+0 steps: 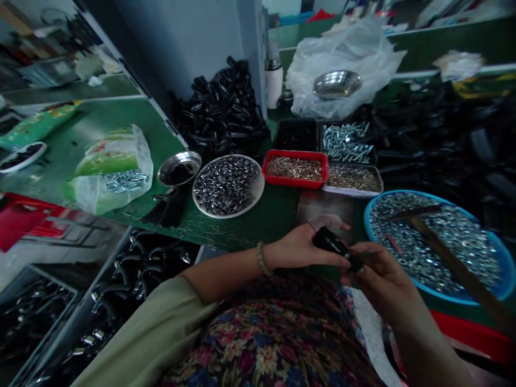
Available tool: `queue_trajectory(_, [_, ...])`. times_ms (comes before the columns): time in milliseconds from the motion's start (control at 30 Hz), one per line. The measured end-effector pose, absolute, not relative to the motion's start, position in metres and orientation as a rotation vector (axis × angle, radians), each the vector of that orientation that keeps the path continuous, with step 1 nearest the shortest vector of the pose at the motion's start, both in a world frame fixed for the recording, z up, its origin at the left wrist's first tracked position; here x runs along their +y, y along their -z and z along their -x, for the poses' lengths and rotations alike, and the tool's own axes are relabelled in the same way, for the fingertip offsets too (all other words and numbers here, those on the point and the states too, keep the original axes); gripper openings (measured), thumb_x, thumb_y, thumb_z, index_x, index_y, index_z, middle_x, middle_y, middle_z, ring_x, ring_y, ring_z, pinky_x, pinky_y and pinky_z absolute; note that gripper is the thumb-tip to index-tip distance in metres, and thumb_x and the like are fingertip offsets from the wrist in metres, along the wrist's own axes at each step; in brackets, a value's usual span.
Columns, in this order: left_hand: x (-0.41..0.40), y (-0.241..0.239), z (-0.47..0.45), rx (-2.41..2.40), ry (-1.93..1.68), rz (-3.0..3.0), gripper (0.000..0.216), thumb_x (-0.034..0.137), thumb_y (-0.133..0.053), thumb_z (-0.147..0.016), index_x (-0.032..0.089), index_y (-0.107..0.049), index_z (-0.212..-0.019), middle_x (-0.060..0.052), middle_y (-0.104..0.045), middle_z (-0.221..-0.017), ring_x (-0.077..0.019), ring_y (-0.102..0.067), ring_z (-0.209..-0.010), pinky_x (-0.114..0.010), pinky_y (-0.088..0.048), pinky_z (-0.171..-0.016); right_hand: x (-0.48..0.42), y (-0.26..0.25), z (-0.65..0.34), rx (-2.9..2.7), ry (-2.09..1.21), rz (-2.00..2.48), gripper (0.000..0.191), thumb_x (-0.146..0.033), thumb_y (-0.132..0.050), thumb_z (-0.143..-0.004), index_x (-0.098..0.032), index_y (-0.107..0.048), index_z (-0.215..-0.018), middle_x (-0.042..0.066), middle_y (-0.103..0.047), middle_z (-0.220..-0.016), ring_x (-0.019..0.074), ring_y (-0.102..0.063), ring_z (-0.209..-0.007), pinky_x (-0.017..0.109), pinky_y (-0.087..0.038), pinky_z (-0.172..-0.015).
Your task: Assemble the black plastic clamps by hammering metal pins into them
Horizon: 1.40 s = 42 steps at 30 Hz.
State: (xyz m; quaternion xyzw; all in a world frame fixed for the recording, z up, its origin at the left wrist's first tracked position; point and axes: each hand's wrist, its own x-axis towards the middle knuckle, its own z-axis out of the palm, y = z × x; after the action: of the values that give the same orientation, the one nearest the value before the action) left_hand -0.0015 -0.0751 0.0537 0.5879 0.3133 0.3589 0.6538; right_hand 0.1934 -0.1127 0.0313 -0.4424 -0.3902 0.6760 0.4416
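Observation:
Just above my lap, at the table's front edge, I hold a short black handle-like piece (332, 242) between both hands. My left hand (296, 244) wraps its thumb and fingers around the thicker upper end. The fingers of my right hand (381, 271) pinch the lower, narrower end; whether a smaller part sits between those fingertips is hidden. A flat metal plate (322, 208) lies on the table just beyond my left hand. To the right of my right hand is a blue basin (368, 220) of small shiny metal parts, with a hammer (447, 258) lying across it.
A red tray (294, 184) of small pins, a white tray (355, 192) and a plate (256, 196) of metal rings stand ahead. Black parts (226, 107) are heaped by a grey pillar (197, 48). More black parts (443, 134) lie right. A crate (121, 290) stands at lower left.

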Motion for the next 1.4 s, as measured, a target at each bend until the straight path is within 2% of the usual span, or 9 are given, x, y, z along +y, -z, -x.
queue_trajectory(333, [-0.080, -0.057, 0.010, 0.730, -0.912, -1.208, 0.054, 0.031, -0.075, -0.074, 0.021, -0.053, -0.122, -0.009, -0.058, -0.112, -0.0214, -0.058, -0.100, -0.038, -0.046, -0.090, -0.110, -0.044, -0.169, -0.899, -1.798, 1.092, 0.049, -0.038, -0.080, -0.070, -0.026, -0.048, -0.105, 0.000, -0.070, -0.072, 0.0184, -0.069, -0.055, 0.030, -0.057, -0.053])
queue_trajectory(533, [-0.073, -0.049, 0.013, 0.794, -0.832, -1.362, 0.099, 0.033, -0.081, -0.066, 0.025, -0.024, -0.145, -0.009, -0.056, -0.111, -0.0247, -0.057, -0.101, -0.038, -0.049, -0.088, -0.100, -0.047, -0.159, -1.022, -1.606, 1.075, 0.036, -0.038, -0.076, -0.074, -0.023, -0.045, -0.083, -0.005, -0.062, -0.071, 0.0099, -0.064, -0.061, 0.019, -0.051, -0.056])
queue_trajectory(633, [-0.055, -0.046, 0.026, 0.920, -0.766, -1.491, 0.076, 0.037, -0.062, -0.084, 0.022, -0.023, -0.147, -0.010, -0.057, -0.115, -0.0230, -0.058, -0.103, -0.039, -0.046, -0.095, -0.066, -0.053, -0.174, -1.378, -1.657, 1.056, 0.025, -0.041, -0.066, -0.082, -0.022, -0.049, -0.087, -0.002, -0.064, -0.076, 0.0126, -0.065, -0.064, 0.025, -0.053, -0.060])
queue_trajectory(733, [-0.028, -0.045, 0.035, 1.106, -0.694, -1.825, 0.049, 0.032, -0.036, -0.094, 0.019, -0.036, -0.142, -0.011, -0.054, -0.129, -0.0225, -0.052, -0.117, -0.039, -0.037, -0.107, 0.000, -0.063, -0.176, -1.771, -1.194, 1.194, 0.020, -0.039, -0.054, -0.091, -0.020, -0.057, -0.098, 0.004, -0.067, -0.089, 0.0152, -0.065, -0.073, 0.032, -0.053, -0.069])
queue_trajectory(833, [-0.007, -0.037, 0.024, 1.095, -0.492, -2.339, 0.047, 0.029, -0.044, -0.089, 0.015, -0.048, -0.133, -0.014, -0.057, -0.124, -0.0273, -0.051, -0.118, -0.045, -0.033, -0.109, 0.075, -0.066, -0.148, -2.369, -0.351, 1.440, 0.018, -0.026, -0.050, -0.093, -0.016, -0.065, -0.097, 0.010, -0.065, -0.106, 0.0198, -0.061, -0.101, 0.034, -0.046, -0.092])
queue_trajectory(900, [0.000, -0.026, 0.011, 1.010, -0.385, -2.626, 0.048, 0.029, -0.052, -0.083, 0.015, -0.052, -0.129, -0.015, -0.061, -0.119, -0.0298, -0.051, -0.116, -0.050, -0.028, -0.111, 0.112, -0.062, -0.121, -2.622, -0.083, 1.515, 0.020, -0.023, -0.053, -0.091, -0.011, -0.067, -0.099, 0.016, -0.065, -0.110, 0.0246, -0.060, -0.106, 0.036, -0.045, -0.092])
queue_trajectory(1000, [-0.002, -0.009, -0.001, 0.935, -0.377, -2.789, 0.052, 0.027, -0.055, -0.082, 0.015, -0.048, -0.133, -0.013, -0.061, -0.124, -0.0283, -0.047, -0.122, -0.053, -0.015, -0.116, 0.137, -0.053, -0.096, -2.747, -0.015, 1.520, 0.020, -0.017, -0.055, -0.087, -0.007, -0.070, -0.096, 0.021, -0.068, -0.104, 0.0300, -0.062, -0.103, 0.040, -0.046, -0.088])
queue_trajectory(1200, [-0.016, 0.002, 0.002, 1.125, -0.520, -2.636, 0.038, 0.028, -0.058, -0.083, 0.026, -0.054, -0.121, -0.005, -0.058, -0.131, -0.0246, -0.046, -0.123, -0.058, -0.002, -0.115, 0.134, -0.043, -0.101, -2.755, 0.030, 1.492, 0.022, -0.019, -0.050, -0.089, -0.009, -0.067, -0.100, 0.019, -0.068, -0.108, 0.0302, -0.061, -0.105, 0.040, -0.044, -0.090])
queue_trajectory(1400, [-0.019, 0.005, -0.006, 1.278, -0.573, -2.494, 0.043, 0.029, -0.063, -0.077, 0.027, -0.055, -0.119, -0.005, -0.060, -0.124, -0.0271, -0.049, -0.117, -0.055, -0.019, -0.109, 0.132, -0.047, -0.104, -2.658, -0.046, 1.516, 0.025, -0.021, -0.045, -0.093, -0.010, -0.055, -0.112, 0.014, -0.069, -0.099, 0.0240, -0.063, -0.092, 0.034, -0.044, -0.082])
